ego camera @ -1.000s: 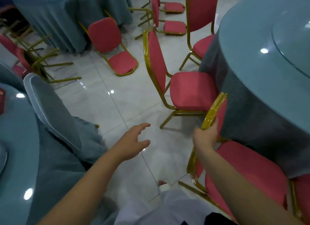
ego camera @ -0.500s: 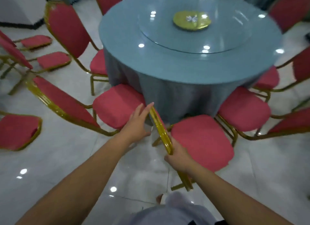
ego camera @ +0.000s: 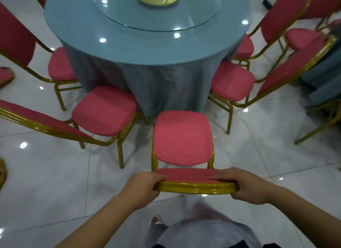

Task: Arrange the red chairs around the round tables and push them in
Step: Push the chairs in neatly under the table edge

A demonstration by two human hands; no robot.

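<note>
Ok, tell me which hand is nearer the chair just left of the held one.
Left. The left hand grips the backrest end toward the neighbouring chair; the right hand grips the opposite end.

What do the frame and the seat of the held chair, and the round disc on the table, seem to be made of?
Chair frame: probably metal tube, glossy gold finish; it reflects light. Seat: padded, covered in matte red fabric with a grainy weave. Disc: likely clear glass; lamps mirror in it and the blue tabletop shows through.
</note>
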